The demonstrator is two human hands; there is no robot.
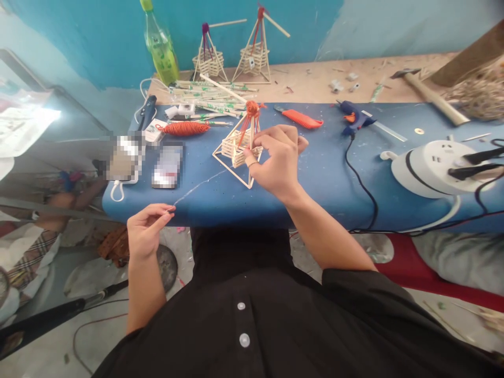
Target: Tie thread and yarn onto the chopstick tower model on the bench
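Observation:
A small stick frame [236,149] with an orange yarn knot [252,108] on top stands on the blue bench [323,173]. My right hand [277,157] is closed on its right side, fingers pinching the sticks. My left hand [145,231] is at the bench's near edge, thumb and forefinger pinched on a thin pale thread [197,188] that runs up to the frame.
Behind the frame lie an orange yarn bundle [185,128], loose sticks [208,97], an orange cutter [300,118], a blue glue gun [354,118] and a white socket reel [429,168]. Two finished stick models [252,52], a green bottle [159,44] and a hammer [429,94] stand farther back.

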